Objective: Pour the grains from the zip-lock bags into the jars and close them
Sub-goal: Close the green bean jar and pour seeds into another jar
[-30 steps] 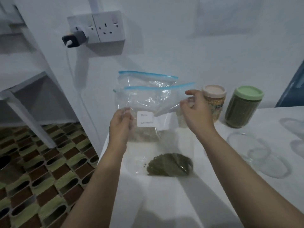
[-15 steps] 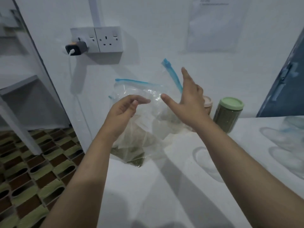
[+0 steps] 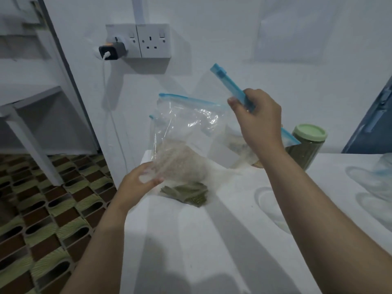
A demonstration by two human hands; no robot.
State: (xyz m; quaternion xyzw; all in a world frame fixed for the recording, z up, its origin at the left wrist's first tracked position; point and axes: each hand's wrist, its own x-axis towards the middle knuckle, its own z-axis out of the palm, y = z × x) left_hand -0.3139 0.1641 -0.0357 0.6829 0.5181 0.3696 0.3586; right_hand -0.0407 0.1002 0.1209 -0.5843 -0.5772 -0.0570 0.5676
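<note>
Head view, right hand: the right hand is clamped on the blue zip strip of a clear bag, lifting it aslant above the table.
Head view, left hand: the left hand pinches the lower corner of the bag of pale grain.
Third bag: a bag of green grain lies flat on the table beneath.
Progress: the green-lidded jar stands filled and capped; a second jar behind the right forearm is mostly hidden. Pale and green grain remain bagged, so pouring seems unfinished.
Surroundings: wall socket with a charger and its cable, clear plastic at far right.
Obstacle: no open jar shows.
</note>
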